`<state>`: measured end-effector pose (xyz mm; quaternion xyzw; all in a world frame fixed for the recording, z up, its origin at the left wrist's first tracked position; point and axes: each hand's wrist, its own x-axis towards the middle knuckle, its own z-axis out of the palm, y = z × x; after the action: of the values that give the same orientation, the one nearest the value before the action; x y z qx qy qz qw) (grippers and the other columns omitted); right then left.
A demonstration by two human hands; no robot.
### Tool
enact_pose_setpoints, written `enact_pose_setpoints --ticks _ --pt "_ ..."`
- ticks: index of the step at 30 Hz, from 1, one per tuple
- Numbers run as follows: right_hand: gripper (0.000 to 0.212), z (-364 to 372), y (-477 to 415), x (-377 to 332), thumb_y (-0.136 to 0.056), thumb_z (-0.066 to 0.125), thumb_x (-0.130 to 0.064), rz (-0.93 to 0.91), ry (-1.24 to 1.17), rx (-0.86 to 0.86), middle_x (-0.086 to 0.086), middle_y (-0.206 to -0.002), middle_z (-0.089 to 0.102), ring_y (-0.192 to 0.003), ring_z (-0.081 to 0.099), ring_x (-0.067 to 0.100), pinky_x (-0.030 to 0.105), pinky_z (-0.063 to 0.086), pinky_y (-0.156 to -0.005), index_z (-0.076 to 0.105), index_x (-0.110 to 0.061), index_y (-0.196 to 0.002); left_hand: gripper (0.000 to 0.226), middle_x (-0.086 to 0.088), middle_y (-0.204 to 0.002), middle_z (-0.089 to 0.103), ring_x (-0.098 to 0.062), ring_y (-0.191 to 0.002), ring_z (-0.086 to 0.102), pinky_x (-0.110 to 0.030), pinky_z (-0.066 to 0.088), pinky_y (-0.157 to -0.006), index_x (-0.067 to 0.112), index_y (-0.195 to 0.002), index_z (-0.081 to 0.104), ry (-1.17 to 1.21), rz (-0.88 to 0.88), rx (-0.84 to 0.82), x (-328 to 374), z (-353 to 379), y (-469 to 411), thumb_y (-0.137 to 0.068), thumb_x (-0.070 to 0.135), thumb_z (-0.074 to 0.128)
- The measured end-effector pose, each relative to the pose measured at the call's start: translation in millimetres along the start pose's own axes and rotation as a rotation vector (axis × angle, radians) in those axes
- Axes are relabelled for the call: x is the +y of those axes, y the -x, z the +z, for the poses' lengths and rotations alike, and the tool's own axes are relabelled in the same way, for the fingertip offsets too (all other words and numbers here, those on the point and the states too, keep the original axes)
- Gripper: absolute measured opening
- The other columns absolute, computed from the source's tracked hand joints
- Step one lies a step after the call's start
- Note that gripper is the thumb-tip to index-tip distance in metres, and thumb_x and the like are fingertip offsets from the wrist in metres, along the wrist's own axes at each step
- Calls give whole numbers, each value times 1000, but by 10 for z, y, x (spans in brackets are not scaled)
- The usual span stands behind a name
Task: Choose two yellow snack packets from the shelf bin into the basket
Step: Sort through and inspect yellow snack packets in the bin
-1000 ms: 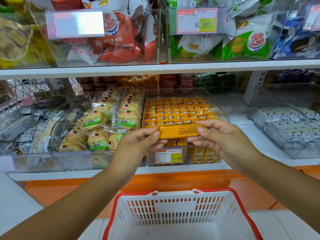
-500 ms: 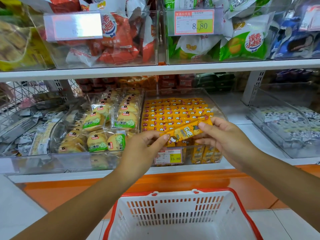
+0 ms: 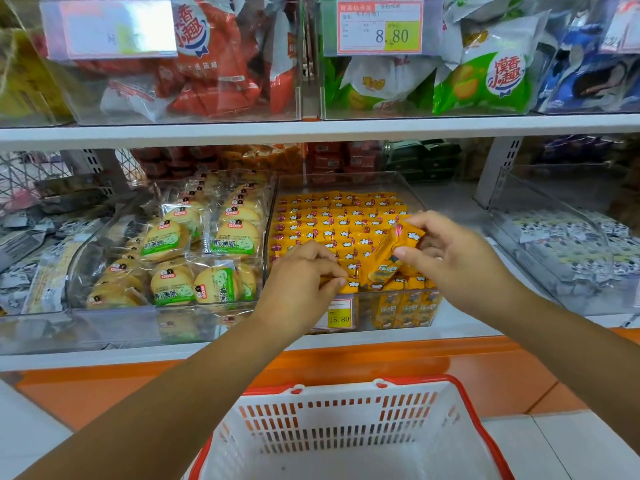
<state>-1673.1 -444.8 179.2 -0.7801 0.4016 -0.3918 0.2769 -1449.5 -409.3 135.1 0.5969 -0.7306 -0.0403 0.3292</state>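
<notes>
The grip of the right hand (image 3: 453,261) pinches one yellow packet (image 3: 389,259); that of the left hand (image 3: 301,275), curled on a second packet (image 3: 348,287) in the bin (image 3: 412,192), should lift it without dragging neighbours out.

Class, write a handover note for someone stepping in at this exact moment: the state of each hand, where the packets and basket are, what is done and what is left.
Right hand: grips one yellow packet, tilted, above the bin.
Left hand: its fingers pinch a second packet at the front of the bin, not yet lifted out.
Basket: below the shelf, in front of the person; no packet shows in it.
Done: first packet picked.
Left: lift the second packet, then put both in the basket.
</notes>
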Motion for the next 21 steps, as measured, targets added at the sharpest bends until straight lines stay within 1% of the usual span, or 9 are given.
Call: enact_pose_setpoints --ticks 3,5,6,9,11,13,15,18,21 --pt "30 55 -44 29 -90 71 -27 -25 213 -131 -20 -97 61 -89 60 -1 13 47 -72 54 -49 -99 14 11 -103 54 -13 -107 53 -35 47 -94 19 -102 79 39 8 22 -24 15 20 -91 20 71" --pt "17 165 -66 78 -94 66 -29 -49 329 -228 -20 -102 54 -100 51 4 18 42 -84 63 -41 -105 14 6 -105 58 -14 -107 54 -30 46 -91 17 -102 79 49 15 27 -29 20 29 -91 19 71" --pt "15 223 -81 103 -97 62 -29 -58 393 -259 -14 -104 51 -105 45 7 22 40 -91 68 -34 -109 15 4 -106 60 -14 -107 54 -25 44 -90 17 -103 79 44 25 28 -33 23 36 -91 19 71" --pt "26 295 -154 132 -102 50 -32 -39 539 -308 -6 -108 40 -112 34 13 32 34 -100 71 -25 -116 17 2 -111 62 -14 -109 52 -12 32 -87 18 -107 78 20 39 35 -31 22 71 -92 18 70" --pt "28 280 -197 123 -104 47 -32 -32 598 -361 -5 -111 40 -116 32 15 30 31 -100 68 -29 -122 20 1 -113 64 -17 -109 54 -20 37 -90 18 -111 77 -10 58 43 -6 18 81 -92 19 70" --pt "30 261 -203 122 -105 46 -28 -52 645 -404 -5 -116 42 -117 31 15 29 31 -100 65 -34 -128 27 0 -113 65 -22 -109 57 -35 43 -94 18 -117 74 -58 100 43 55 27 79 -91 22 71" --pt "30 238 -164 122 -103 49 -24 -95 650 -367 -5 -117 45 -112 29 11 27 30 -99 66 -32 -126 33 0 -115 66 -24 -109 57 -42 44 -94 19 -123 70 -110 150 32 142 52 72 -91 25 70" --pt "25 161 -83 147 -98 60 -22 -94 554 -243 -5 -106 46 -107 32 10 22 28 -92 70 -22 -121 36 2 -123 64 -23 -115 54 -39 37 -94 22 -131 64 -171 201 -10 238 108 50 -95 28 64" --pt "24 108 -53 175 -96 63 -26 -6 549 -262 -3 -109 52 -113 43 15 26 35 -96 70 -22 -119 38 7 -134 57 -17 -124 48 -34 31 -98 28 -139 57 -209 163 -64 224 142 37 -101 34 53"
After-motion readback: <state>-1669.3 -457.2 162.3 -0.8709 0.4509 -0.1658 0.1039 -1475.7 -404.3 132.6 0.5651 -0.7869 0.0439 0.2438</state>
